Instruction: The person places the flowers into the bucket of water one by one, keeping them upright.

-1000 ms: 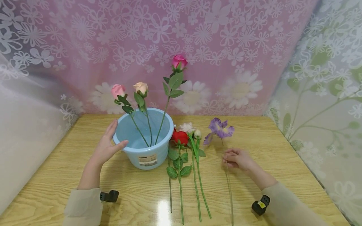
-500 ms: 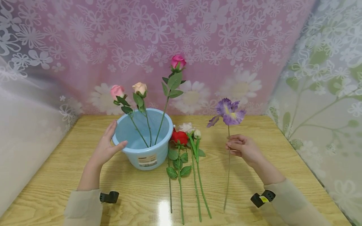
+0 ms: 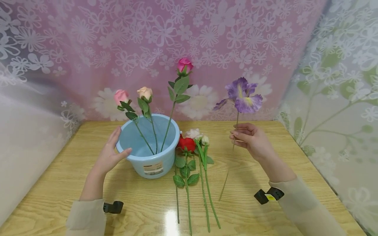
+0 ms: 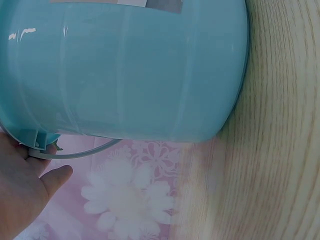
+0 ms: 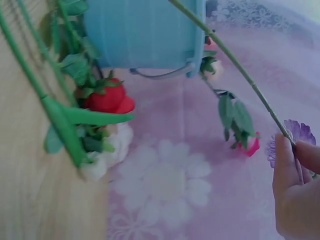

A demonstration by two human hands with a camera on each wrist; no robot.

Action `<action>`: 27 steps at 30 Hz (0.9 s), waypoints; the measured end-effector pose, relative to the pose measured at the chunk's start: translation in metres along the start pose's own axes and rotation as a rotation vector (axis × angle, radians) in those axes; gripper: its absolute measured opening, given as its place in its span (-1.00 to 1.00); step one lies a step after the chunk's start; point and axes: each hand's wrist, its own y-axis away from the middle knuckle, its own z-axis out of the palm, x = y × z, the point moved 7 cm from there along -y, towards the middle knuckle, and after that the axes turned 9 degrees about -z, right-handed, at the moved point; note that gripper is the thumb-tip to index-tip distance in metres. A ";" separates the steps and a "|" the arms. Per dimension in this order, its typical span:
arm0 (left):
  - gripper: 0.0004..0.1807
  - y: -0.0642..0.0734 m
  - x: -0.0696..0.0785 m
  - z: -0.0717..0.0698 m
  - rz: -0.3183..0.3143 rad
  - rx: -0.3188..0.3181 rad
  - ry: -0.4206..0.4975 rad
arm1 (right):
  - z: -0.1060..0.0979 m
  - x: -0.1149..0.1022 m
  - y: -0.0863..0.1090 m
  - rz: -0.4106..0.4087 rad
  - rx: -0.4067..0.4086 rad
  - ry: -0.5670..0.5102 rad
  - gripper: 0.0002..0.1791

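Observation:
A light blue plastic bucket (image 3: 165, 167) stands left of centre. My left hand (image 3: 110, 150) is at its left side, with extended fingers by the rim near the thin handle (image 4: 85, 153) and the thumb across the rim. Three artificial roses lean in the bucket: a light pink rose (image 3: 121, 96), a peach rose (image 3: 144, 93) and a taller hot pink rose (image 3: 184, 65). My right hand (image 3: 252, 139) pinches the thin stem of a purple iris (image 3: 244, 95) below its bloom, holding it upright above the table. The stem's lower end (image 3: 223, 188) shows under the hand.
Between bucket and right hand lie several flowers, bloom ends toward the back: a red rose (image 3: 186, 144), a white flower (image 3: 193, 133) and a whitish bud (image 3: 205, 140). Their stems reach toward the front. A floral curtain (image 3: 141, 42) hangs behind the wooden table (image 3: 141, 209).
My right hand has lifted the iris from low over the table to a raised, upright position, its bloom rising toward the curtain. My left hand and the bucket stay in place.

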 end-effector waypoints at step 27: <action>-0.05 0.001 0.000 0.000 -0.005 -0.008 0.013 | 0.072 -0.070 -0.056 -0.254 0.146 -0.258 -0.84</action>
